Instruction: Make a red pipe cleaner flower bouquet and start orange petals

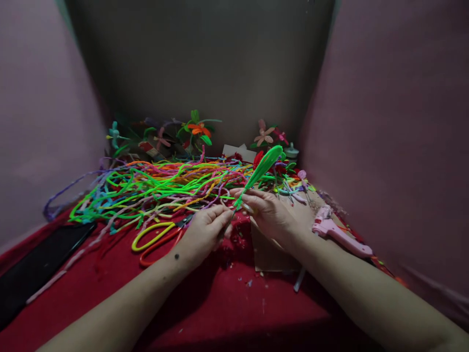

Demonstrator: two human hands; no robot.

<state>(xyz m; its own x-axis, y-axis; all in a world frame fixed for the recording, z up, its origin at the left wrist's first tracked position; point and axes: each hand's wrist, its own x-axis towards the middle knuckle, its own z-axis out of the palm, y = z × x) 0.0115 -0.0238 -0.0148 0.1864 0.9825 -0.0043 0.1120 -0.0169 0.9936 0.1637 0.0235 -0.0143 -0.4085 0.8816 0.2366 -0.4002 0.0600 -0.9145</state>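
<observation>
In the middle of the head view I hold a bright green pipe-cleaner leaf (264, 167), tilted up to the right, its looped end away from me. My left hand (210, 226) is closed in a pinch on the thin stem below it. My right hand (269, 212) is closed about the leaf's twisted green base, its fingers partly stretched past it and its thumb mostly hidden. Just left of my left hand lie scissors (154, 236) with one yellow and one red-orange handle. A large tangle of coloured pipe cleaners (164, 181) spreads behind my hands.
A pink glue gun (340, 233) lies beside my right forearm. Brown cardboard (273, 254) sits under my right hand on the red cloth (234, 313). A black flat object (44, 269) is at left. Pipe-cleaner flowers (200, 128) stand along the back wall.
</observation>
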